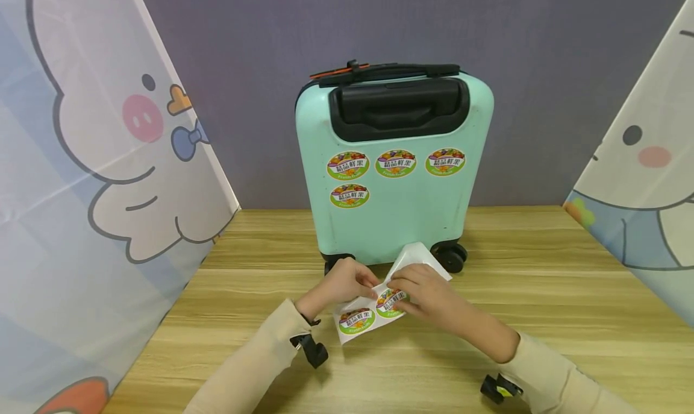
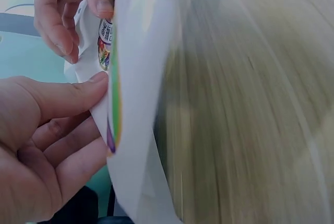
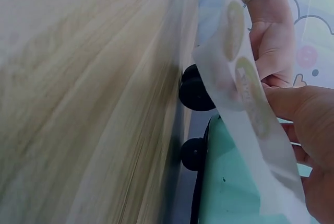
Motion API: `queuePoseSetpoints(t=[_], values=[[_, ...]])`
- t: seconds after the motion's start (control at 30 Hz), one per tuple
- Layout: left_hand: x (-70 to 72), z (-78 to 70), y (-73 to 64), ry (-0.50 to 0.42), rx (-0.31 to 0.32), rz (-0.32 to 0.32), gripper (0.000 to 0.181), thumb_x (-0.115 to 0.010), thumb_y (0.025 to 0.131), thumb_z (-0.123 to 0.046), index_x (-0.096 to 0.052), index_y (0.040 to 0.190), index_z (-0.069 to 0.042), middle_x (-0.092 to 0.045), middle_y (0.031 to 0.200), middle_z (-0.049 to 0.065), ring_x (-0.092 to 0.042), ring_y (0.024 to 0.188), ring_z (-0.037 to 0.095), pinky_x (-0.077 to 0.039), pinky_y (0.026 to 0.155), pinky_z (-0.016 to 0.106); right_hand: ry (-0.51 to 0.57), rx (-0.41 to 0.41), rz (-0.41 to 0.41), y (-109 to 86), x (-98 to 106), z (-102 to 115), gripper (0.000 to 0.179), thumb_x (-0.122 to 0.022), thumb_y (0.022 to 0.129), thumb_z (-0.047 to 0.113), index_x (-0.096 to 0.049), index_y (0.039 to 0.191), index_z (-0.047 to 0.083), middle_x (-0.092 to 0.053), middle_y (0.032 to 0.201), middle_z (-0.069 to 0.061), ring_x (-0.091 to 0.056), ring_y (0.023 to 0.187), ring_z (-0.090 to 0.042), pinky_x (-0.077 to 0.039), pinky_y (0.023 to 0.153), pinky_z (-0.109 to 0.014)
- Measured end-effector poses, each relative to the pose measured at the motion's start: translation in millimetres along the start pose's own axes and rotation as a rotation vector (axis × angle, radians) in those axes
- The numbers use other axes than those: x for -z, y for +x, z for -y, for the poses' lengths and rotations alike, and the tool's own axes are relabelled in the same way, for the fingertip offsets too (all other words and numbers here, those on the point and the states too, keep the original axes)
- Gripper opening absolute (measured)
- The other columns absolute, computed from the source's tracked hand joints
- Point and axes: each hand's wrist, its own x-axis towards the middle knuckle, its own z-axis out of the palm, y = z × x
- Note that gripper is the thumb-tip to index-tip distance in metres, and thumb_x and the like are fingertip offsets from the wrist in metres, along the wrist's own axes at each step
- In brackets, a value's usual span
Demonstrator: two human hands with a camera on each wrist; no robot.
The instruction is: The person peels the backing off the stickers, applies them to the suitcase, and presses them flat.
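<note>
A white sheet of fruit stickers (image 1: pixel 414 255) is held bent in front of a mint-green suitcase (image 1: pixel 401 221). Two oval stickers show on its front, one at the left (image 1: pixel 356 321) and one (image 1: pixel 389 305) between the hands. My left hand (image 1: pixel 347 282) pinches the sheet's upper edge; the left wrist view shows its thumb beside a sticker edge. On the other side, my right hand (image 1: pixel 425 293) grips the sheet with its thumb over the right sticker. Seen from the right wrist, the back of the sheet (image 3: pixel 229 85) faces the camera. Four-sticker detail aside, several matching ovals (image 1: pixel 348 166) sit on the suitcase.
The suitcase stands upright on black wheels (image 1: pixel 450 257) on a wood-grain table (image 1: pixel 260 245), its black handle (image 1: pixel 398 109) folded down. Behind it is a grey wall (image 1: pixel 260 100). Cartoon-printed cloths hang at the left (image 1: pixel 108 179) and right (image 1: pixel 645 185).
</note>
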Motion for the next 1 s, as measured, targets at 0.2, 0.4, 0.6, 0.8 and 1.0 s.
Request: queuePoseSetpoints(t=[0.2, 0.4, 0.6, 0.8, 1.0], values=[[4.5, -2.7, 1.8, -0.153, 0.084, 0.028, 0.013, -0.081, 0.081, -0.002, -0.079, 0.094, 0.0, -0.073, 0.075, 0.004, -0.066, 0.061, 0.013, -0.053, 0.05, 0.026, -0.006, 0.006, -0.052, -1.7, 1, -2, 0.044, -0.085, 0.069, 0.021, -0.069, 0.105, 0.002, -0.066, 0.108, -0.01, -0.061, 0.099, -0.028, -0.052, 0.082, -0.044], [7.7, -4.3, 1.8, -0.299, 0.159, 0.063, 0.017, -0.078, 0.084, 0.0, -0.076, 0.1, 0.005, -0.074, 0.08, 0.007, -0.065, 0.062, 0.009, -0.056, 0.054, 0.031, -0.015, 0.016, -0.123, -1.9, 2, -5, 0.038, -0.074, 0.085, 0.033, -0.069, 0.105, 0.001, -0.065, 0.11, -0.011, -0.06, 0.101, -0.03, -0.05, 0.083, -0.043], [11.1, -7.1, 1.2, -0.467, 0.198, 0.096, 0.021, -0.072, 0.087, 0.004, -0.071, 0.106, 0.012, -0.074, 0.085, 0.009, -0.067, 0.067, 0.012, -0.057, 0.057, 0.027, 0.005, -0.026, -0.14, -2.5, 5, -5, 0.049, -0.054, 0.098, 0.048, -0.069, 0.105, 0.001, -0.065, 0.11, -0.011, -0.058, 0.103, -0.029, -0.046, 0.089, -0.039], [11.6, -6.0, 0.6, -0.552, 0.185, 0.118, 0.023, -0.069, 0.088, 0.007, -0.068, 0.109, 0.016, -0.074, 0.085, 0.007, -0.069, 0.071, 0.014, -0.059, 0.063, 0.029, 0.045, -0.048, -0.143, -4.7, 8, -6, 0.052, -0.063, 0.091, 0.049, -0.068, 0.109, -0.001, -0.064, 0.112, -0.014, -0.058, 0.106, -0.031, -0.039, 0.101, -0.028], [11.4, -5.1, -0.7, -0.622, 0.167, 0.13, 0.026, -0.065, 0.09, 0.009, -0.064, 0.114, 0.019, -0.072, 0.083, 0.004, -0.069, 0.073, 0.014, -0.06, 0.069, 0.035, 0.07, -0.058, -0.185, -6.3, 10, -9, 0.057, -0.06, 0.094, 0.048, -0.067, 0.11, -0.006, -0.063, 0.112, -0.017, -0.057, 0.105, -0.033, -0.034, 0.107, -0.022]])
